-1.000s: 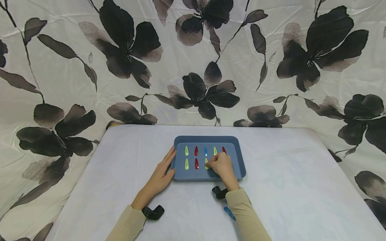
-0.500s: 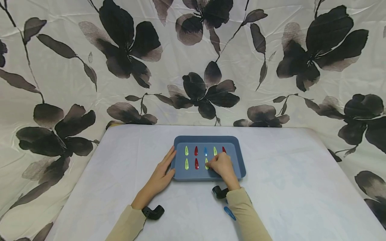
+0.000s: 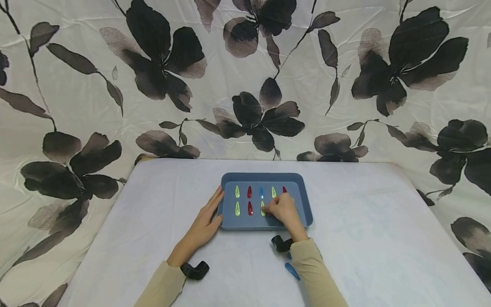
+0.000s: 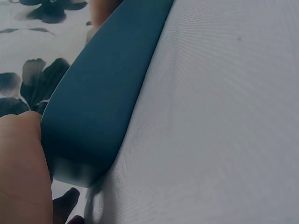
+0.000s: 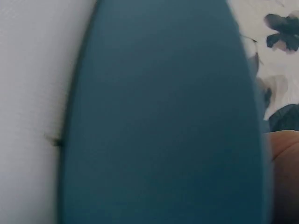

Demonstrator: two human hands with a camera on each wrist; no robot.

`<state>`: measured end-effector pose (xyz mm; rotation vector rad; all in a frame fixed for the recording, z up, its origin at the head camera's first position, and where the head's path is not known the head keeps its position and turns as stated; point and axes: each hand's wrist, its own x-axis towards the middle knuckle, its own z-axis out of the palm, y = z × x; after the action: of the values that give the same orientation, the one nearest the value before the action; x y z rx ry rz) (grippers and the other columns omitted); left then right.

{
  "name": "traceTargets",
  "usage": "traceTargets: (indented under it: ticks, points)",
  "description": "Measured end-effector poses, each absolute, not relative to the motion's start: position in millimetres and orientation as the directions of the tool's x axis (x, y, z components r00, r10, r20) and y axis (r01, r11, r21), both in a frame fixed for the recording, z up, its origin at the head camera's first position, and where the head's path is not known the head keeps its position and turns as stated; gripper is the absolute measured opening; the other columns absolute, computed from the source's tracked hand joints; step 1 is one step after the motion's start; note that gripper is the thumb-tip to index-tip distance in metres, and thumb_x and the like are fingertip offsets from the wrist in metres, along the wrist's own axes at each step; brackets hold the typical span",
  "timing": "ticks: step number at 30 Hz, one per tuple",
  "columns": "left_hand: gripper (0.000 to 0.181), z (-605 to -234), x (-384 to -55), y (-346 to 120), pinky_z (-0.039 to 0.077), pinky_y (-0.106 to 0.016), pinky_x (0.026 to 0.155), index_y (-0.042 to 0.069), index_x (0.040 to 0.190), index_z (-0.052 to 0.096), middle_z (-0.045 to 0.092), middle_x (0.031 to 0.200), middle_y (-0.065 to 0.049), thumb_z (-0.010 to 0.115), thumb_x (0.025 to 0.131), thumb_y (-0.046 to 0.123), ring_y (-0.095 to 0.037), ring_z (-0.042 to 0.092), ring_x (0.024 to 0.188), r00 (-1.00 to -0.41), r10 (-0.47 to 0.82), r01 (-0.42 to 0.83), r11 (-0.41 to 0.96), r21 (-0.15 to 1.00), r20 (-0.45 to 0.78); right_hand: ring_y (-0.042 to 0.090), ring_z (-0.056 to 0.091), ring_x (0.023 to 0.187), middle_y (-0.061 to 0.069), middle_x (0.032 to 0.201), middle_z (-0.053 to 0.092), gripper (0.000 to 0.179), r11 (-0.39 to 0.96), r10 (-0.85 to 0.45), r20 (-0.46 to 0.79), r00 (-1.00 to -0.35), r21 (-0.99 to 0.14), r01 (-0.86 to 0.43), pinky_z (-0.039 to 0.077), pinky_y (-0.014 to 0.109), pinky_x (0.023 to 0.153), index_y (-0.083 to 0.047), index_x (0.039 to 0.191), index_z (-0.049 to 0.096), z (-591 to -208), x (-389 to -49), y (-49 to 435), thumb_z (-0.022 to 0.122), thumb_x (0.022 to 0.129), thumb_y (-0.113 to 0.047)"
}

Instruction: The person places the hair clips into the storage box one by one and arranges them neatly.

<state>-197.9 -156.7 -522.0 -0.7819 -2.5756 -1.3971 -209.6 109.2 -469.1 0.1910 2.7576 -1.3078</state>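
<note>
A blue-grey tray (image 3: 230,223) holds two rows of snap hair clips. In the back row lie a yellow-green clip (image 3: 237,192), a red clip (image 3: 249,192), a blue clip (image 3: 261,193), another yellow-green one and a partly covered red one. The front row has a yellow-green clip (image 3: 237,209), a red clip (image 3: 250,208) and a yellow-green hair clip (image 3: 262,208), whose right side is covered by my right hand (image 3: 284,210). That hand's fingers are curled, its fingertips pinching this clip. My left hand (image 3: 205,221) rests along the tray's left rim, fingers extended.
A loose blue hair clip (image 3: 292,271) lies on the white table (image 3: 368,238) beside my right sleeve, with another blue bit partly hidden near the wrist. Black wrist cameras sit on both wrists. Floral fabric (image 3: 264,115) hangs behind the table.
My right wrist and forearm have shifted very slightly to the right, while the fingertips stay at the yellow-green clip. The left hand and the tray hold still.
</note>
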Motion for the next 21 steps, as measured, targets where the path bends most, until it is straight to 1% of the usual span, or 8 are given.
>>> traceTargets:
  ticks: [4, 8, 12, 15, 19, 21]
  points:
    - [0.071, -522.7, -198.1, -157.0, 0.019, -0.055, 0.116, 0.002, 0.156, 0.026, 0.015, 0.165, -0.007, 0.052, 0.090, -0.001, -0.024, 0.015, 0.151, -0.861, 0.385, 0.489, 0.447, 0.749, 0.332, 0.015, 0.054, 0.059, 0.003, 0.059, 0.068, 0.021, 0.613, 0.062, -0.121, -0.991, -0.779, 0.134, 0.036, 0.026, 0.053, -0.005, 0.062, 0.073, -462.6, -209.5, 114.0, 0.083, 0.078, -0.016]
    - [0.071, -522.9, -198.7, -157.0, 0.019, -0.059, 0.115, 0.002, 0.156, 0.026, 0.015, 0.166, -0.007, 0.052, 0.090, -0.001, -0.024, 0.015, 0.151, -0.860, 0.385, 0.492, 0.444, 0.749, 0.336, 0.015, 0.056, 0.062, 0.001, 0.059, 0.067, 0.019, 0.615, 0.041, -0.099, -0.994, -0.782, 0.103, 0.039, 0.026, 0.056, -0.006, 0.065, 0.074, -452.1, -207.9, 118.8, 0.081, 0.079, -0.015]
    - [0.070, -522.6, -199.1, -157.0, 0.018, -0.058, 0.115, 0.002, 0.156, 0.026, 0.015, 0.166, -0.006, 0.051, 0.091, -0.001, -0.022, 0.015, 0.151, -0.858, 0.389, 0.493, 0.439, 0.751, 0.336, 0.016, 0.055, 0.063, -0.001, 0.060, 0.067, 0.017, 0.623, 0.024, -0.085, -0.996, -0.778, 0.081, 0.039, 0.027, 0.055, -0.005, 0.068, 0.076, -439.3, -203.9, 124.2, 0.082, 0.079, -0.017]
    - [0.071, -522.2, -199.1, -157.2, 0.018, -0.054, 0.117, 0.002, 0.156, 0.026, 0.015, 0.166, -0.005, 0.051, 0.090, -0.001, -0.021, 0.014, 0.151, -0.857, 0.390, 0.494, 0.436, 0.752, 0.337, 0.016, 0.055, 0.063, -0.001, 0.061, 0.067, 0.017, 0.632, 0.007, -0.075, -0.997, -0.772, 0.062, 0.040, 0.028, 0.055, -0.004, 0.070, 0.076, -430.5, -199.8, 129.2, 0.082, 0.079, -0.017]
    - [0.071, -522.0, -198.5, -157.3, 0.015, -0.040, 0.119, 0.002, 0.156, 0.026, 0.015, 0.166, -0.006, 0.052, 0.090, -0.001, -0.022, 0.014, 0.151, -0.856, 0.390, 0.496, 0.439, 0.749, 0.338, 0.017, 0.057, 0.063, -0.001, 0.063, 0.066, 0.017, 0.638, -0.020, -0.063, -0.998, -0.769, 0.036, 0.043, 0.030, 0.056, -0.003, 0.072, 0.075, -420.0, -192.5, 136.3, 0.081, 0.081, -0.017]
    - [0.071, -522.2, -198.2, -157.4, 0.014, -0.036, 0.119, 0.002, 0.156, 0.026, 0.016, 0.165, -0.007, 0.052, 0.090, -0.001, -0.023, 0.014, 0.151, -0.856, 0.390, 0.497, 0.441, 0.748, 0.339, 0.017, 0.057, 0.062, 0.000, 0.063, 0.065, 0.018, 0.641, -0.029, -0.055, -0.998, -0.767, 0.024, 0.044, 0.030, 0.056, -0.004, 0.072, 0.074, -415.6, -187.7, 140.0, 0.081, 0.081, -0.017]
